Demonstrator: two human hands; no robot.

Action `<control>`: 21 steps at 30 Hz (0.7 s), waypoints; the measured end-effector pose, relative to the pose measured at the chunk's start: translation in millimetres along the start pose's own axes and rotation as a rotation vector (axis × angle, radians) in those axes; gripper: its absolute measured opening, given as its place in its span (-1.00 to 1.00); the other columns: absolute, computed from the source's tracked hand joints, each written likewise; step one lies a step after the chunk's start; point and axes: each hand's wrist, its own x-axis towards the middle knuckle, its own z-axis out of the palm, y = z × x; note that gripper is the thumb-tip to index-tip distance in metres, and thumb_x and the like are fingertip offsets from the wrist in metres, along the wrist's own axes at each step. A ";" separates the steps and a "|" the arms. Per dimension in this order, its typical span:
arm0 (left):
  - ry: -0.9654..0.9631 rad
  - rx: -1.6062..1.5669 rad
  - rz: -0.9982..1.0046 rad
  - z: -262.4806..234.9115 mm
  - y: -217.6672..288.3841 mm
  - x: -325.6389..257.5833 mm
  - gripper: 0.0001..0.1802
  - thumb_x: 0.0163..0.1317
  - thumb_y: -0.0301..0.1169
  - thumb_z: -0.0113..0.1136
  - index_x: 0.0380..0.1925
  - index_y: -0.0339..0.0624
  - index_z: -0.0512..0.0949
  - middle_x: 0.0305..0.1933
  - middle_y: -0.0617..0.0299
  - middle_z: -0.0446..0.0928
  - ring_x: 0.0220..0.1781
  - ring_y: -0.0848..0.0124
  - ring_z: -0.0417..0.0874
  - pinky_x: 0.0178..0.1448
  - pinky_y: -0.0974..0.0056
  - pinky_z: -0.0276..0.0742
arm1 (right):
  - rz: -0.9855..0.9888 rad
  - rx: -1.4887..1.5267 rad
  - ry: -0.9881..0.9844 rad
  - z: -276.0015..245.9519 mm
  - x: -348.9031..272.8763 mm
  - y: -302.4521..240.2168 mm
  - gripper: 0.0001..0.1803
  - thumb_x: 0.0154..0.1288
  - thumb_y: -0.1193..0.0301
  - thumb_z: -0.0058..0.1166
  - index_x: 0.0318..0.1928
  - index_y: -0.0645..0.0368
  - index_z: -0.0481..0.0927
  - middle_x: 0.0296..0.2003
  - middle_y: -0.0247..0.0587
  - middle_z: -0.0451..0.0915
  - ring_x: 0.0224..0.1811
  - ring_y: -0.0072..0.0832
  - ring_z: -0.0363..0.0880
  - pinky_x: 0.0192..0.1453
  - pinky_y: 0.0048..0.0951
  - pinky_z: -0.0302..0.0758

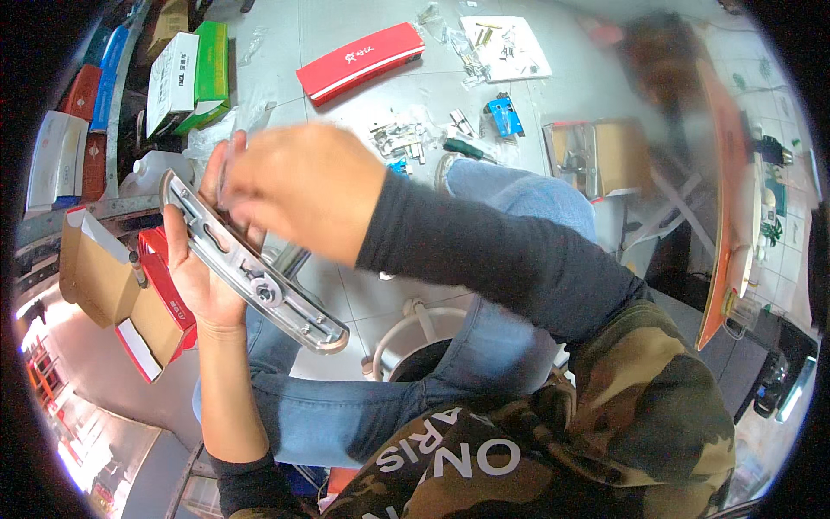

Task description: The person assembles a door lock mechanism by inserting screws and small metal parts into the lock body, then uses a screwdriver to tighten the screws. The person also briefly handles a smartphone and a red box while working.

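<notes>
A long silver door handle plate (pixel 298 317) lies slantwise across my left hand (pixel 207 290), its back side with slots, screws and a round hub turned up. My left fingers wrap its edge from below and the thumb presses against its near side. Below the plate a grey metal bar (pixel 291 260), probably the lever, sticks out. Over the plate's far half is my right hand (pixel 303 186), smeared by motion, its fingertips close to my left fingers. Whether it holds anything is hidden by the blur.
On the floor ahead are a red box (pixel 361 62), a white sheet with small hardware (pixel 510 48), loose metal parts (pixel 399 138) and a green-handled screwdriver (pixel 469 150). Open cartons (pixel 95 268) lie left, near boxed shelves. A stool (pixel 415 313) stands between my legs.
</notes>
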 end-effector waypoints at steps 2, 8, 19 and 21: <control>0.055 0.039 0.048 -1.7 2.3 -2.8 -0.26 0.22 -0.20 -0.08 0.26 -0.35 -0.12 0.39 0.02 -0.22 0.41 0.19 -0.14 0.40 0.02 -0.16 | -0.110 -0.069 0.243 -31.3 8.8 16.5 -0.74 -0.02 0.28 0.02 -0.34 0.19 0.54 -0.54 -0.09 0.55 -0.45 -0.22 0.56 -0.43 -0.23 0.51; 0.036 -0.003 0.000 -12.4 5.3 -8.6 -0.26 0.21 -0.21 -0.05 0.26 -0.35 -0.11 0.39 0.02 -0.23 0.42 0.20 -0.14 0.40 0.01 -0.17 | 0.410 0.259 0.474 -137.1 -38.6 154.1 -0.72 0.17 0.27 0.05 -0.18 0.18 0.57 -0.45 -0.29 0.57 -0.49 -0.61 0.47 -0.42 -0.58 0.40; 0.147 0.032 -0.068 -47.7 7.3 0.7 -0.32 0.27 -0.08 -0.18 0.29 -0.13 -0.10 0.39 0.14 -0.14 0.38 0.21 0.01 0.39 -0.06 -0.16 | 1.292 -0.059 0.356 75.7 -221.7 408.0 -0.77 -0.08 0.25 0.21 -0.41 0.10 0.66 -0.45 -0.18 0.62 -0.37 -0.36 0.59 -0.23 -0.41 0.49; 0.138 0.010 -0.094 -51.8 9.1 2.6 -0.32 0.28 -0.06 -0.22 0.29 -0.12 -0.10 0.39 0.14 -0.13 0.38 0.23 0.02 0.39 -0.07 -0.17 | 1.354 -0.183 0.357 87.5 -214.8 418.3 -0.79 -0.07 0.24 0.19 -0.40 0.06 0.66 -0.43 -0.17 0.62 -0.34 -0.29 0.59 -0.22 -0.35 0.49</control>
